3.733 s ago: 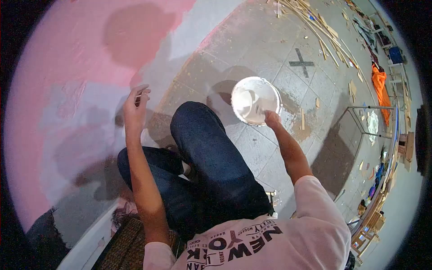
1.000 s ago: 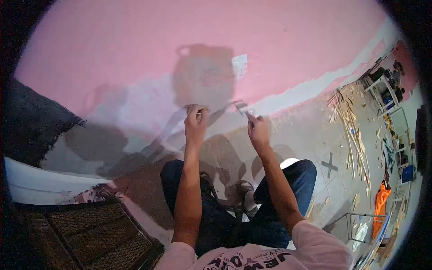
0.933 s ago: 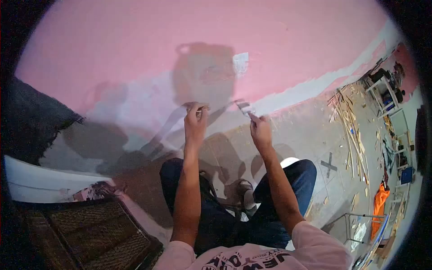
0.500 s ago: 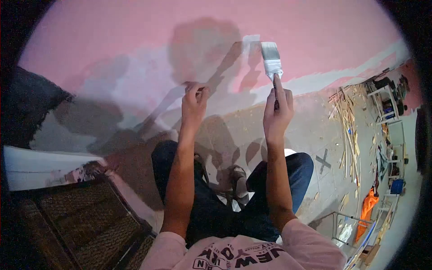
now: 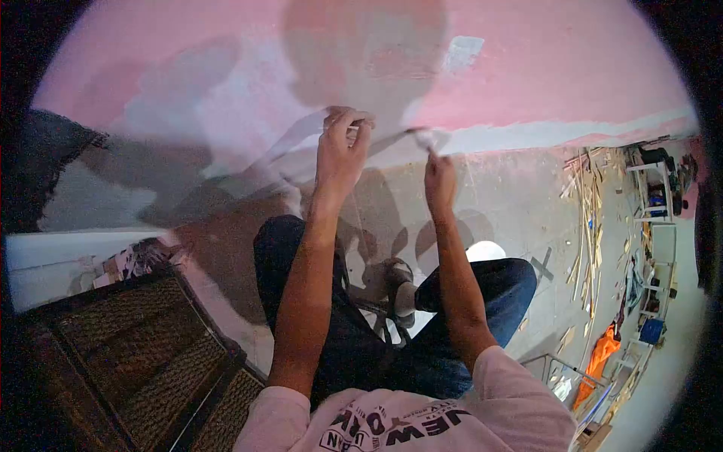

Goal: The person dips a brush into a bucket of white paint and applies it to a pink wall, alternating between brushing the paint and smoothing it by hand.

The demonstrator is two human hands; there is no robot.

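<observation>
Gripping a paintbrush (image 5: 425,138), the right hand (image 5: 439,179) is seen with its fingers clamped round the handle. The bristles are held just above the fingertips, against the wall (image 5: 572,68), where the pink paint meets the pale band at its foot. The left hand (image 5: 340,154) is raised just beside the right one, its fingers (image 5: 360,125) curled together at the wall; whether anything small is pinched between them cannot be told. A white bucket (image 5: 486,250) is seen well below the right fingers, partly hidden behind a knee in blue jeans (image 5: 501,285).
</observation>
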